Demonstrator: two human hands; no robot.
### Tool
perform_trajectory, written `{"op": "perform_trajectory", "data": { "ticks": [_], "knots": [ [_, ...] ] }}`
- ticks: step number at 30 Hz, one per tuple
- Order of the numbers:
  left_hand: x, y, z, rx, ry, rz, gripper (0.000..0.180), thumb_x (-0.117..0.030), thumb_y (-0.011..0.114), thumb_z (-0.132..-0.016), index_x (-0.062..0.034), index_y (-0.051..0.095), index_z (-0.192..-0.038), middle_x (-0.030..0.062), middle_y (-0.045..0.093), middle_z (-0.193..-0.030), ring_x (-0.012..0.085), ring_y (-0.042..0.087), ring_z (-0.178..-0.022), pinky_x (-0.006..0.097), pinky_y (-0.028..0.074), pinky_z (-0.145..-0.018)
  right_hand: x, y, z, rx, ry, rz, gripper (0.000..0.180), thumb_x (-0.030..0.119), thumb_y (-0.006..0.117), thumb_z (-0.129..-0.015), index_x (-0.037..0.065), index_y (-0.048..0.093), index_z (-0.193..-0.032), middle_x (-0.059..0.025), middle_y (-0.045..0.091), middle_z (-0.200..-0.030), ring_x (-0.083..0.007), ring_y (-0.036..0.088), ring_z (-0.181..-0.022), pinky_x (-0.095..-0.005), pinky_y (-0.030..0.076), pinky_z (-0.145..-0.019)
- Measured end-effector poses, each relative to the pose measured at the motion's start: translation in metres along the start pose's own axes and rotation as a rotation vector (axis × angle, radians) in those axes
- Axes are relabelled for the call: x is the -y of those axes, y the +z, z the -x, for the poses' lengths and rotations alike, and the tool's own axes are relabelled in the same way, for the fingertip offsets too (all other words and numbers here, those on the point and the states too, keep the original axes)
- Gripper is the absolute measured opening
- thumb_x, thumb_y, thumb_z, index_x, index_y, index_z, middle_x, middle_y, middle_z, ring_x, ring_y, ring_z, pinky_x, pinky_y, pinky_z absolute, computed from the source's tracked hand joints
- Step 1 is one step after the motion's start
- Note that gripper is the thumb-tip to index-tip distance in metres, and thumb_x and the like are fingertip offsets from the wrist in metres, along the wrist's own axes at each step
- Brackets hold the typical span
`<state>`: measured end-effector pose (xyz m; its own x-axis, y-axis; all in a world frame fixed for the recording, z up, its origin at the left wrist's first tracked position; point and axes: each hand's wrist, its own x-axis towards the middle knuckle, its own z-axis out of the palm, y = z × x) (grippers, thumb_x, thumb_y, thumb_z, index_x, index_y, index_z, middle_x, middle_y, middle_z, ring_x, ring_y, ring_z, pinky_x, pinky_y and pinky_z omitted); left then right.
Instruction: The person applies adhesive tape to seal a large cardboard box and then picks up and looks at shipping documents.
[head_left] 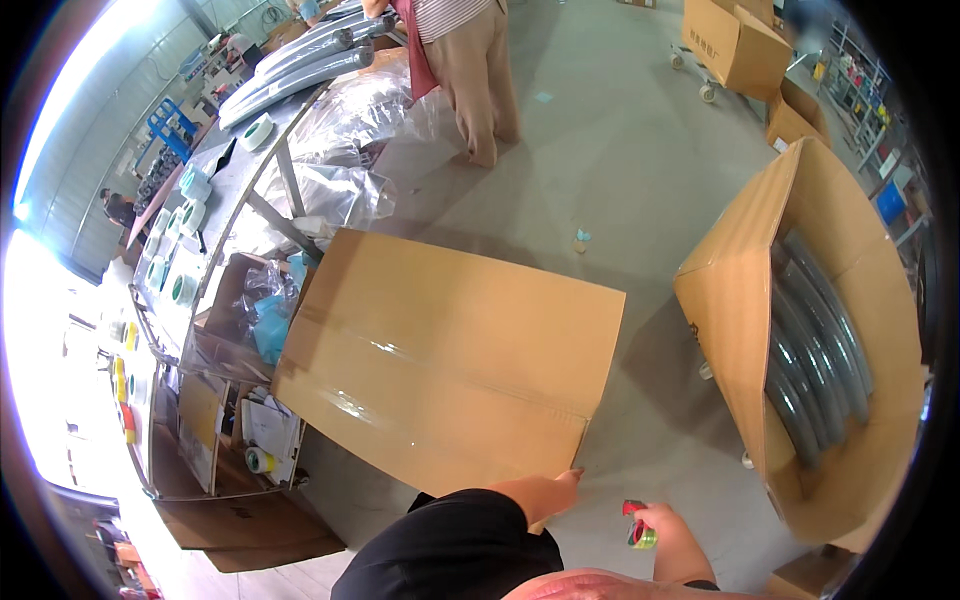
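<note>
A large brown cardboard box (450, 350) lies in front of me, its broad face up, with shiny strips of clear tape across it. At the box's near right corner, my left hand (555, 492) grips the edge with closed fingers, some of them hidden. My right hand (655, 518) is closed round a small red tape dispenser (632, 508) carrying a yellow-green roll. It is held off the box, to the right of my left hand, above the floor.
At right stands a tall open carton (735, 260) with several grey plastic-wrapped tubes (815, 350). A workbench (225, 175) with tape rolls (195, 183) runs along the left, over a bin of plastic bags (268, 315). A person (465, 70) stands beyond; a carton on a cart (730, 50) is behind.
</note>
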<state>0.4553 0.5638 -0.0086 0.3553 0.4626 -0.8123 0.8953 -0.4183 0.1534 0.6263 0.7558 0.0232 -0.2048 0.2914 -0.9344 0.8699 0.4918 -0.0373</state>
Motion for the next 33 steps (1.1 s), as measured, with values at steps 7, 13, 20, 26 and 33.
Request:
{"op": "perform_trajectory", "data": {
  "ticks": [7,13,20,26,33],
  "knots": [
    [-0.015,0.132,0.108,-0.55,-0.32,0.773,0.064,-0.032,0.056,-0.087,-0.0112,0.038,-0.144,0.0084,0.029,-0.154,0.0279,0.017,-0.145,0.046,0.011,-0.119,-0.013,0.055,0.027,0.23,0.18,-1.54,0.034,0.016,0.065,-0.075,0.008,0.062,-0.107,-0.0063,0.064,-0.096,-0.0245,0.062,-0.094,-0.0449,0.052,-0.085],
    [-0.03,0.283,0.276,-0.287,-0.956,0.947,0.04,-0.027,0.056,-0.086,-0.01,0.061,-0.122,0.0082,0.052,-0.135,0.0243,0.04,-0.132,0.042,0.03,-0.109,0.108,0.075,0.077,0.271,-0.092,-1.921,0.037,0.018,0.063,-0.068,0.013,0.061,-0.104,-0.003,0.065,-0.098,-0.0224,0.061,-0.092,-0.0429,0.05,-0.083],
    [-0.126,0.445,0.457,-0.276,-1.207,1.295,0.038,-0.028,0.059,-0.079,-0.0101,0.067,-0.112,0.0078,0.062,-0.122,0.0231,0.046,-0.125,0.042,0.033,-0.106,0.263,0.12,0.114,0.219,0.006,-1.702,0.036,0.023,0.056,-0.072,0.011,0.058,-0.106,-0.0065,0.062,-0.098,-0.0231,0.059,-0.087,-0.0359,0.046,-0.072],
    [-0.201,0.54,0.519,-0.132,-1.504,1.907,0.046,-0.032,0.06,-0.081,-0.0105,0.063,-0.122,0.0102,0.056,-0.133,0.0258,0.047,-0.129,0.043,0.036,-0.108,0.398,0.146,0.107,0.275,-0.033,-1.518,0.045,0.008,0.045,-0.081,0.004,0.048,-0.125,-0.0176,0.054,-0.121,-0.036,0.053,-0.109,-0.052,0.047,-0.091],
    [-0.302,0.653,0.435,-0.062,-1.205,2.119,0.04,-0.037,0.057,-0.083,-0.0115,0.069,-0.112,0.0128,0.065,-0.118,0.0313,0.061,-0.111,0.042,0.049,-0.093,0.559,0.168,0.167,0.443,-0.204,-1.263,0.054,0.011,0.051,-0.07,0.001,0.049,-0.123,-0.0174,0.057,-0.114,-0.0371,0.056,-0.104,-0.0519,0.049,-0.089]
  ]
}}
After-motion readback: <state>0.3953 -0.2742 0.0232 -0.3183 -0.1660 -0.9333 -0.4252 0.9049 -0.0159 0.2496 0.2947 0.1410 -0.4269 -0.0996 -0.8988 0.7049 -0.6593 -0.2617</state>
